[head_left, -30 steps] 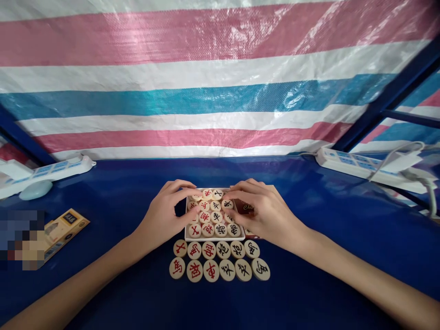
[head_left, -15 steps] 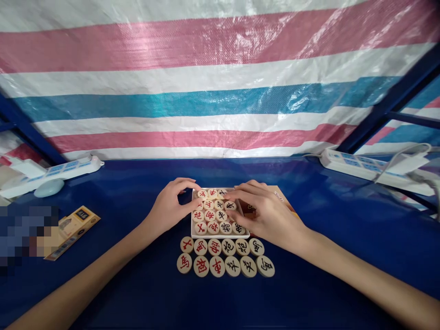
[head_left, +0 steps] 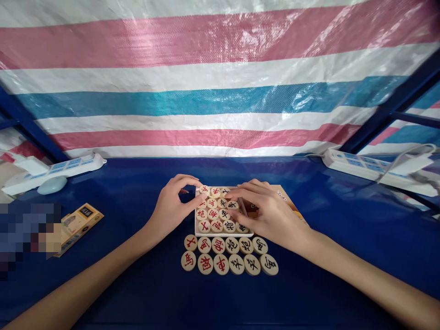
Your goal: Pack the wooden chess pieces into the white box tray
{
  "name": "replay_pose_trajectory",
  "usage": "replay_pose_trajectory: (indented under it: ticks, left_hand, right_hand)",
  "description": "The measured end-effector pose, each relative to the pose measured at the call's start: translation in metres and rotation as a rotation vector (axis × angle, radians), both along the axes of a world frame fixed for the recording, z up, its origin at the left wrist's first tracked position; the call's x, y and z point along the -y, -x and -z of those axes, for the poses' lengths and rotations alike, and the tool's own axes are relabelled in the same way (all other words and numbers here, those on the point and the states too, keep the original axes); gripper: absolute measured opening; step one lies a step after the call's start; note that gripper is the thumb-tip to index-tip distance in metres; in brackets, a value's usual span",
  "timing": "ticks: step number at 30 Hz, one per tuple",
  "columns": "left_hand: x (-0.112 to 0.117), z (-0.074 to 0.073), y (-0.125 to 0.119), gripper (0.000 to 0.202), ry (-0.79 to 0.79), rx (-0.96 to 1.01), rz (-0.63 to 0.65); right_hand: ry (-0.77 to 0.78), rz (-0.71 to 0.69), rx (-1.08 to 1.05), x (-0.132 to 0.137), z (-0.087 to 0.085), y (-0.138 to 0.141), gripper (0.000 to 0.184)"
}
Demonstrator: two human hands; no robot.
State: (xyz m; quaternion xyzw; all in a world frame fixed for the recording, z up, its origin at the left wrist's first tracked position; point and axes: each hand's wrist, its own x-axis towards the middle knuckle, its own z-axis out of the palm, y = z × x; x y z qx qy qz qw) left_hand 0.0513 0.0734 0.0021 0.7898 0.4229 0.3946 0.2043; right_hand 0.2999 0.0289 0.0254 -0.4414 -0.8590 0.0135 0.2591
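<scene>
A white tray (head_left: 222,235) on the blue table (head_left: 137,192) holds several round wooden chess pieces marked in red and black. My left hand (head_left: 171,210) sits at the tray's left edge, with thumb and index finger pinched round the top-left chess piece (head_left: 205,189). My right hand (head_left: 272,214) lies over the tray's right side, its fingers and thumb closed round a black-marked piece (head_left: 232,205). In front of the tray, two neat rows of chess pieces (head_left: 228,256) lie flat on the table.
An orange-brown box (head_left: 288,200) lies partly under my right hand. A white power strip (head_left: 57,170), a pale blue oval object (head_left: 52,185) and a yellow card box (head_left: 78,222) are at the left. Another power strip (head_left: 373,167) with cables is at the right. A striped tarp (head_left: 220,91) closes the back.
The view has swung a little, so everything sits further right. My left index finger has reached onto the top-left piece; my right fingers have stayed over the tray's right side.
</scene>
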Motion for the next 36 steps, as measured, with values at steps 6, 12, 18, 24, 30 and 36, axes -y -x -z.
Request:
replay_pose_trajectory:
  ticks: [6, 12, 18, 24, 30, 36]
  left_hand:
    - [0.014, -0.008, 0.000, 0.014, -0.095, -0.010, 0.013]
    - [0.023, -0.012, 0.001, 0.017, -0.141, -0.067, 0.022]
    - [0.029, -0.014, 0.001, 0.018, -0.155, -0.106, 0.025]
    - [0.034, -0.015, 0.000, 0.018, -0.177, -0.106, 0.044]
    - [0.032, -0.015, -0.002, 0.018, -0.175, -0.083, 0.061]
    - [0.034, -0.014, -0.001, 0.016, -0.191, -0.041, 0.102]
  right_hand:
    - [-0.047, 0.012, -0.052, 0.011, -0.007, -0.001, 0.019]
    - [-0.119, -0.076, -0.090, 0.018, -0.007, -0.002, 0.015]
    - [-0.189, -0.109, -0.073, 0.020, -0.008, -0.005, 0.015]
    - [-0.260, -0.117, -0.030, 0.018, -0.008, -0.008, 0.016]
    - [-0.270, -0.140, -0.004, 0.018, -0.008, -0.008, 0.015]
    - [-0.283, -0.158, -0.017, 0.018, -0.005, -0.008, 0.015]
